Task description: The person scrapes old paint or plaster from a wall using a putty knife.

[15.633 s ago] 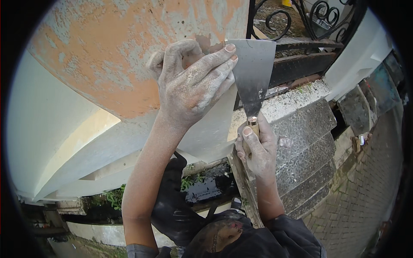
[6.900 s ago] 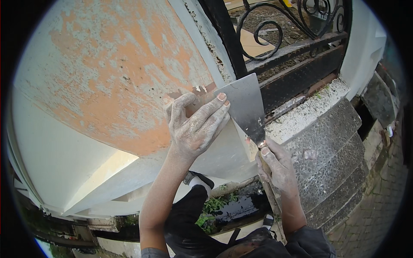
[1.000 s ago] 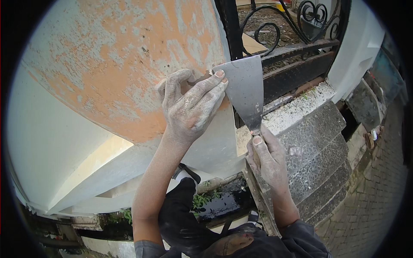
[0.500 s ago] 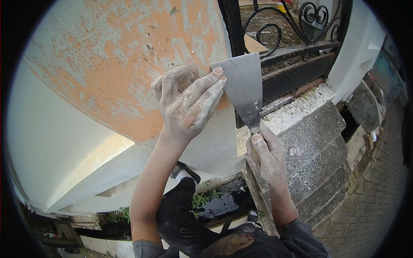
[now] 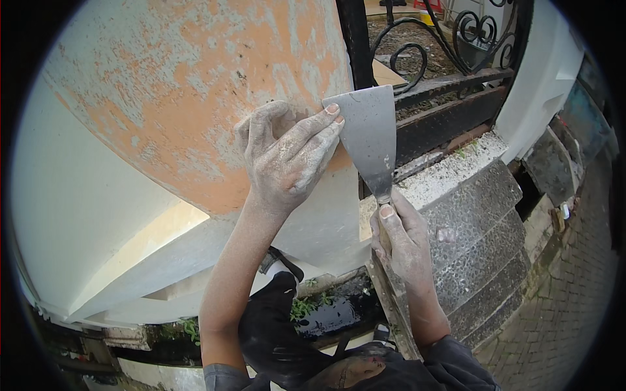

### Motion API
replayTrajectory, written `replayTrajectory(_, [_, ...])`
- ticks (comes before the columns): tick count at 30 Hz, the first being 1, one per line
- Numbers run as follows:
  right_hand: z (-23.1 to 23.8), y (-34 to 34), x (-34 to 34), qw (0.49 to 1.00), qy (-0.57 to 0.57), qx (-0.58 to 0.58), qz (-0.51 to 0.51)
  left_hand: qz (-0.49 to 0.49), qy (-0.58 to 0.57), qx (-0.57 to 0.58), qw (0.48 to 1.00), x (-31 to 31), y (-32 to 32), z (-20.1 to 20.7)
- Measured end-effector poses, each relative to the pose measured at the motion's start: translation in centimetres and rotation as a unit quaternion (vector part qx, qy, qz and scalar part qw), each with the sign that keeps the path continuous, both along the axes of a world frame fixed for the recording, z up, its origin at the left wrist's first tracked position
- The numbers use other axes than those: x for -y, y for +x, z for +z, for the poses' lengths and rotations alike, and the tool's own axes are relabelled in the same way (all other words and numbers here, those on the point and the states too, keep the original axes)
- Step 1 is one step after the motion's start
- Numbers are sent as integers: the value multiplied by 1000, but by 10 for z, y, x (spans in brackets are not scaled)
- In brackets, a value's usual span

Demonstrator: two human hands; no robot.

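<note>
Fingers [image 5: 312,126] of the left hand [image 5: 285,163], white with dust, are split: two lie straight and pressed together, their tips at the scraper's [image 5: 366,130] edge near its upper left corner, while others are bent back; whether they pinch it I cannot tell. The scraper stands just off the middle of the view, toward one o'clock, broad end up. The right hand [image 5: 409,247] is wrapped around the handle [image 5: 385,242], thumb along it, pointing toward twelve. From the scraper, the flaking orange wall [image 5: 189,104] spreads between nine and ten o'clock, the black gate [image 5: 453,124] stands near two, pebbled steps [image 5: 473,225] lie between four and five, and plants [image 5: 306,307] grow between six and seven.
</note>
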State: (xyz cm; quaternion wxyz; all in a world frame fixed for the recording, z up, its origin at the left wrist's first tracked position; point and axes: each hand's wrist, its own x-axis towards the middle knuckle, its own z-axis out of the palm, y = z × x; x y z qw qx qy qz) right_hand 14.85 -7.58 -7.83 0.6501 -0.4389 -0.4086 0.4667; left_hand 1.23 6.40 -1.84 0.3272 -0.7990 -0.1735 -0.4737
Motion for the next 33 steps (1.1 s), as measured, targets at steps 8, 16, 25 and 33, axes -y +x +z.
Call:
replayTrajectory(8, [-2,-2,-2,1000,16,-11,15,-35,-51,5,998,6,-1,-6])
replayTrajectory(16, [-7,2,-5,1000,5,-26,16,-18,0,-7,1000,1,-5,-4])
replayTrajectory(25, [-13,1,0,1000,-5,-8,16,-14,-19,-16,1000,6,-8,-6])
replayTrajectory(33, [-11,-9,0,1000,10,-18,8,-10,-29,1,1000,6,-9,-5])
